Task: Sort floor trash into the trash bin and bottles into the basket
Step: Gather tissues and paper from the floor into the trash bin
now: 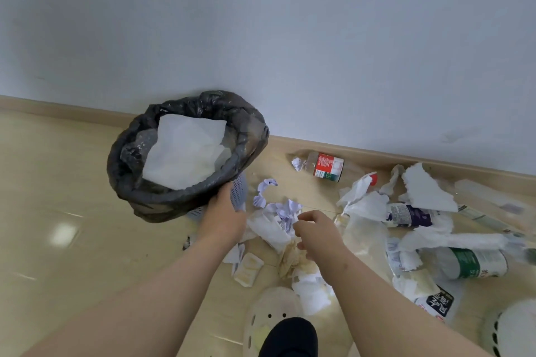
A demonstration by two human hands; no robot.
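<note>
Clearing litter off floor [72, 182].
Our left fingers [224, 191] grip the black-bagged lilac bin [174, 197]; right fingers [301, 219] curl over crumpled white paper [285, 211], hold unclear; we'd scoop it whole.

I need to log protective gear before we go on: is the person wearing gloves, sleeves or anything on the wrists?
No gloves: the left hand and right hand are bare. The left forearm and right forearm are bare too, with no sleeve showing up to the frame's edge. No watch, band or ring is visible.
</note>
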